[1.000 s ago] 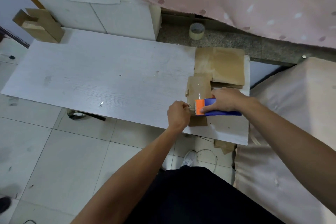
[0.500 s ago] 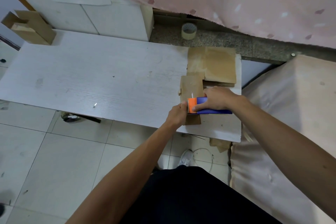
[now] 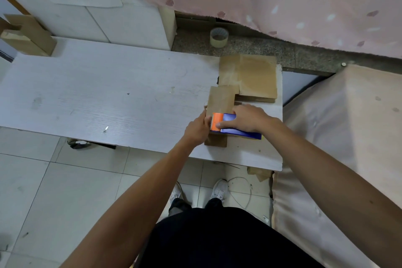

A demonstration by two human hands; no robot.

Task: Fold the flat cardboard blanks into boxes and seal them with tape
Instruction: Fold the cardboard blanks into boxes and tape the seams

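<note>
A small folded cardboard box (image 3: 219,102) stands on the white table (image 3: 108,98) near its right front edge. My right hand (image 3: 245,118) grips a blue and orange tape dispenser (image 3: 228,125) laid across the box's top. At the box's left side, next to the orange cutter end, my left hand (image 3: 196,129) touches the box with its fingers. Whether the fingers pinch tape is hidden. Behind the box lies a stack of flat cardboard blanks (image 3: 252,78).
A roll of clear tape (image 3: 219,37) sits on the stone ledge behind the table. Folded boxes (image 3: 26,35) stand at the far left by the wall. A cloth-covered surface (image 3: 348,137) borders the table on the right. Tiled floor lies below.
My left hand has gone from a closed fist a little left of the dispenser to straighter fingers against the box's side. The dispenser stays on the box.
</note>
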